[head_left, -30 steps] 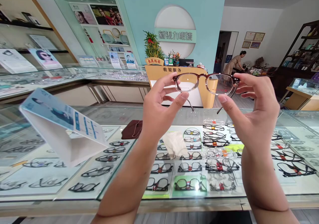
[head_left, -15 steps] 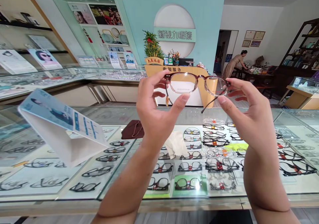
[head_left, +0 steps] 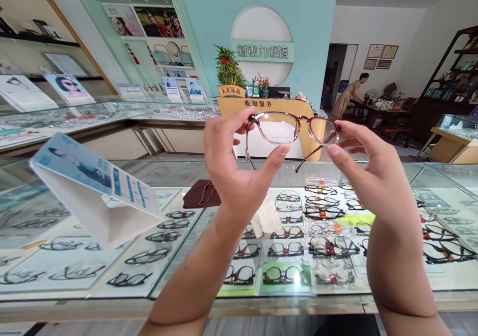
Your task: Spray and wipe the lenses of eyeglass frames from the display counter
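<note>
A pair of eyeglasses (head_left: pixel 303 120) with a dark brown upper rim and clear lower rim is held up above the glass counter, lenses facing me. My left hand (head_left: pixel 239 152) grips its left hinge corner with the fingers closed, the thumb below the left lens. At the other end, my right hand (head_left: pixel 368 164) pinches the right corner between thumb and forefinger. Both temples are unfolded and point down and away. Under my hands, a cream cloth (head_left: pixel 267 217) and a dark brown pouch (head_left: pixel 201 193) lie on the glass, the pouch partly behind my left wrist.
The glass display counter (head_left: pixel 179 303) holds rows of eyeglasses (head_left: pixel 286 249). A folded advertising card (head_left: pixel 97 186) stands at left. Across the aisle is a wooden cashier desk (head_left: pixel 231 108) with a plant (head_left: pixel 227 67). At the far right a person (head_left: pixel 351 97) leans over a table.
The eyeglasses have tilted and turned slightly in my hands, the right end sitting a little lower and the temples shifting left. Both hands keep their hold.
</note>
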Demonstrator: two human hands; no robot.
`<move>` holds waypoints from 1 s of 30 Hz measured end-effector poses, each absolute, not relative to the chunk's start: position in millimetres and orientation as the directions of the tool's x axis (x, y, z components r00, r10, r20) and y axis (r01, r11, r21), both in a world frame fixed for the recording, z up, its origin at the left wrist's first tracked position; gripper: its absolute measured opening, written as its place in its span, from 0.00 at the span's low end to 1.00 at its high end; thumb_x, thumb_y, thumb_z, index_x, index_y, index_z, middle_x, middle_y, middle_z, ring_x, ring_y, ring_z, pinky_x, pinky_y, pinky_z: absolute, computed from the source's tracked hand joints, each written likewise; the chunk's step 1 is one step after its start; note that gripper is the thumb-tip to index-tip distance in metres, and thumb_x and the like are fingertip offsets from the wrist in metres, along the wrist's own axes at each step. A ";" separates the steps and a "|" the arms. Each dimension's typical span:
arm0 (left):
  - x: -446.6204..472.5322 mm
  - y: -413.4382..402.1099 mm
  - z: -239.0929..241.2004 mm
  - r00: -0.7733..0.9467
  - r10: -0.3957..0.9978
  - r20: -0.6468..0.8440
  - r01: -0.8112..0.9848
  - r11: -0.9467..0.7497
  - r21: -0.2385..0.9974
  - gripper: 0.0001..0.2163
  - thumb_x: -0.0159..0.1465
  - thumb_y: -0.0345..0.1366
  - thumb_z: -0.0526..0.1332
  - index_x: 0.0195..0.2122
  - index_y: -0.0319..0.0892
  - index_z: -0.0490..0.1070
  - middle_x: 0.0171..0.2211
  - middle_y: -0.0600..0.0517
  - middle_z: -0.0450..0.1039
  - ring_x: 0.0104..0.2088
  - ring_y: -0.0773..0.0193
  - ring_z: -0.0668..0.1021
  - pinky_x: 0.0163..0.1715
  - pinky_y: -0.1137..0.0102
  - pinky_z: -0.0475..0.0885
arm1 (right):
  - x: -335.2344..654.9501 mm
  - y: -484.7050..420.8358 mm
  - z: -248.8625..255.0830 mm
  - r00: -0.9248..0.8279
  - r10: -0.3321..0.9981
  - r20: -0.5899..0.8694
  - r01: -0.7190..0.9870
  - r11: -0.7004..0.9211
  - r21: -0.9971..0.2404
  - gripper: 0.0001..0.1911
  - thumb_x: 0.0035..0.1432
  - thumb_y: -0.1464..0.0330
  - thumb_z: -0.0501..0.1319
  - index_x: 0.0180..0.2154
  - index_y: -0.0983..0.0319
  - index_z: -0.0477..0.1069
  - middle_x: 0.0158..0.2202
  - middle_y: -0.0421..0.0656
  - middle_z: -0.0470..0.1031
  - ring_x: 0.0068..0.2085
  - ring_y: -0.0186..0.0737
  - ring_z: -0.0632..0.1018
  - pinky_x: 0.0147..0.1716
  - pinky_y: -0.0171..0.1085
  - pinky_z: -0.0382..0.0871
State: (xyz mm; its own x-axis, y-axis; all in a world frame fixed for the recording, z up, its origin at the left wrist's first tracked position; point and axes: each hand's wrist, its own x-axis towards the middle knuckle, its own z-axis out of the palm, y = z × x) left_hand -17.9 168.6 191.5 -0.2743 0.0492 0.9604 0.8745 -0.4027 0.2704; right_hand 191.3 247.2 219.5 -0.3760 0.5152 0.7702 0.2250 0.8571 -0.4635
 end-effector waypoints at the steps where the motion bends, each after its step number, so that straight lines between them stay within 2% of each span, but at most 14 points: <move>1: -17.9 168.6 191.7 -0.267 0.043 0.963 0.879 -0.399 0.262 0.26 0.62 0.58 0.72 0.57 0.54 0.74 0.50 0.47 0.76 0.54 0.47 0.78 0.51 0.50 0.76 | 191.4 248.0 219.5 -0.383 0.514 0.768 0.220 0.858 -0.465 0.22 0.69 0.53 0.64 0.61 0.53 0.76 0.54 0.48 0.83 0.48 0.49 0.83 0.50 0.53 0.80; 7: -18.9 168.9 190.9 -0.226 0.038 0.973 0.905 -0.360 0.225 0.28 0.61 0.59 0.73 0.57 0.53 0.74 0.48 0.47 0.77 0.54 0.46 0.78 0.54 0.48 0.75 | 194.0 254.6 220.1 -0.419 0.525 0.740 0.189 0.848 -0.495 0.23 0.68 0.54 0.66 0.59 0.55 0.77 0.52 0.49 0.84 0.47 0.48 0.84 0.49 0.52 0.81; 13: -25.2 172.5 187.7 -0.240 0.092 0.966 0.872 -0.418 0.256 0.30 0.60 0.58 0.74 0.60 0.54 0.73 0.54 0.46 0.76 0.60 0.44 0.75 0.59 0.49 0.72 | 193.1 256.9 219.7 -0.403 0.523 0.751 0.192 0.851 -0.490 0.21 0.67 0.55 0.67 0.58 0.54 0.77 0.51 0.48 0.84 0.46 0.48 0.84 0.49 0.53 0.81; 16: -34.7 179.7 186.6 -0.284 0.135 0.949 0.844 -0.434 0.315 0.28 0.63 0.59 0.71 0.60 0.53 0.73 0.53 0.47 0.76 0.58 0.46 0.77 0.56 0.52 0.74 | 186.5 254.6 219.8 -0.320 0.480 0.817 0.197 0.877 -0.438 0.20 0.66 0.57 0.68 0.57 0.53 0.77 0.51 0.48 0.83 0.47 0.49 0.83 0.49 0.52 0.80; 20: -46.3 190.2 185.0 -0.328 0.252 0.910 0.753 -0.512 0.413 0.28 0.65 0.60 0.69 0.61 0.54 0.73 0.54 0.47 0.77 0.57 0.50 0.79 0.54 0.55 0.76 | 177.6 248.9 220.0 -0.168 0.402 0.900 0.224 0.905 -0.363 0.20 0.63 0.60 0.71 0.55 0.57 0.77 0.49 0.49 0.81 0.49 0.51 0.81 0.47 0.52 0.79; 25: -47.4 193.7 183.9 -0.356 0.308 0.883 0.711 -0.524 0.469 0.24 0.65 0.58 0.70 0.59 0.57 0.76 0.53 0.48 0.79 0.54 0.53 0.80 0.50 0.59 0.78 | 177.0 244.7 220.5 -0.175 0.419 0.891 0.274 0.890 -0.365 0.19 0.66 0.57 0.68 0.57 0.49 0.76 0.51 0.48 0.78 0.53 0.54 0.79 0.50 0.54 0.78; 30: -45.2 192.8 184.1 -0.349 0.310 0.885 0.723 -0.512 0.464 0.24 0.65 0.57 0.70 0.59 0.55 0.76 0.50 0.49 0.80 0.49 0.56 0.80 0.47 0.61 0.77 | 178.6 242.9 221.2 -0.170 0.403 0.899 0.271 0.897 -0.350 0.21 0.67 0.55 0.67 0.59 0.47 0.74 0.51 0.49 0.77 0.54 0.55 0.79 0.51 0.56 0.78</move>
State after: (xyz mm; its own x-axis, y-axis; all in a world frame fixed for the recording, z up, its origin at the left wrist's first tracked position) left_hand -45.2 192.8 184.1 -0.3486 0.3096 0.8847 0.7227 -0.5122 0.4640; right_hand 178.6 242.9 221.2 -0.1703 0.4028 0.8993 0.2710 0.8966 -0.3503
